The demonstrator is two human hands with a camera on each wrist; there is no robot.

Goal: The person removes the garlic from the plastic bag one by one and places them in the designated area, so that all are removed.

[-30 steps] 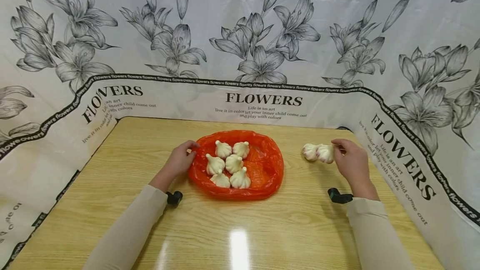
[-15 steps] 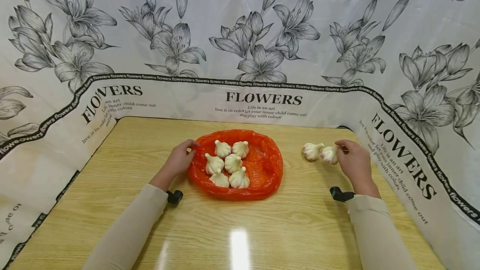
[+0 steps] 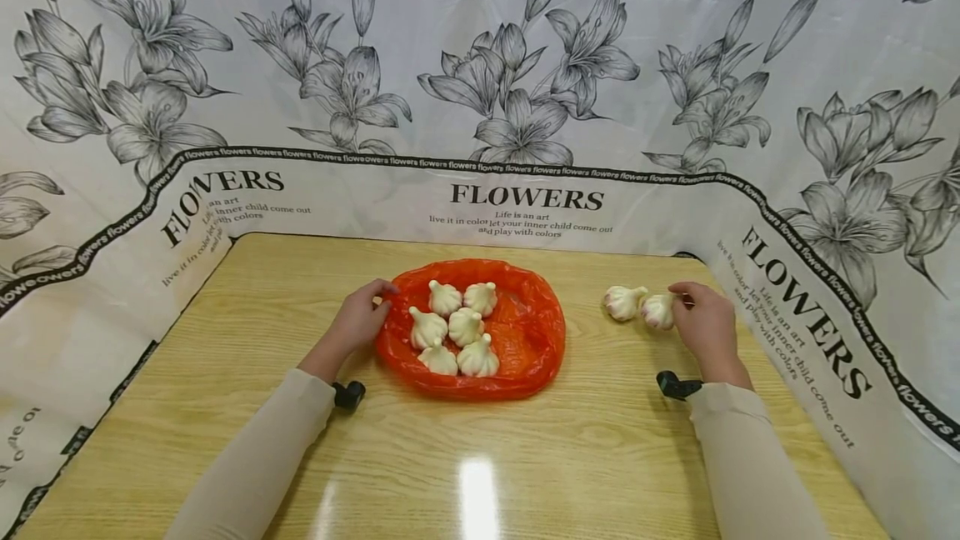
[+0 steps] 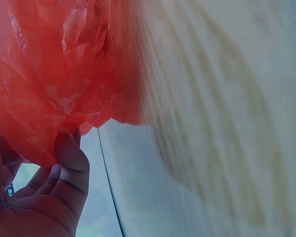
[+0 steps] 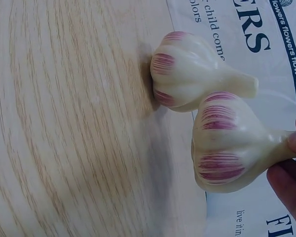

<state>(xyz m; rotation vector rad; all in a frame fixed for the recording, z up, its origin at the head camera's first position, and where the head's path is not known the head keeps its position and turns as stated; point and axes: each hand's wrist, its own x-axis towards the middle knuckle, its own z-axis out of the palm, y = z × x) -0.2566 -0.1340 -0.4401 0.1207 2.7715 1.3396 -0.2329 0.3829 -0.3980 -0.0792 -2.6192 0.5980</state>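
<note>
A red plastic bag (image 3: 528, 332), spread wide like a bowl, sits mid-table with several white garlic bulbs (image 3: 467, 327) inside, toward its left. My left hand (image 3: 362, 319) pinches the bag's left rim; in the left wrist view thumb and fingers (image 4: 71, 153) grip the red film. Over at the right, my right hand (image 3: 705, 323) pinches a purple-streaked garlic bulb (image 5: 227, 148) by its stem. Beside that one, a second streaked garlic bulb (image 5: 187, 71) lies on the table, its stem toward the held bulb.
The pale wooden table (image 3: 585, 440) is walled in by a white flower-print cloth (image 3: 525, 132) at the back and both sides. Dark wrist cameras (image 3: 348, 396) jut from both sleeves.
The right hand has shifted slightly right with its garlic bulb, opening a small gap from the other bulb. The left hand stays at the bag's rim.
</note>
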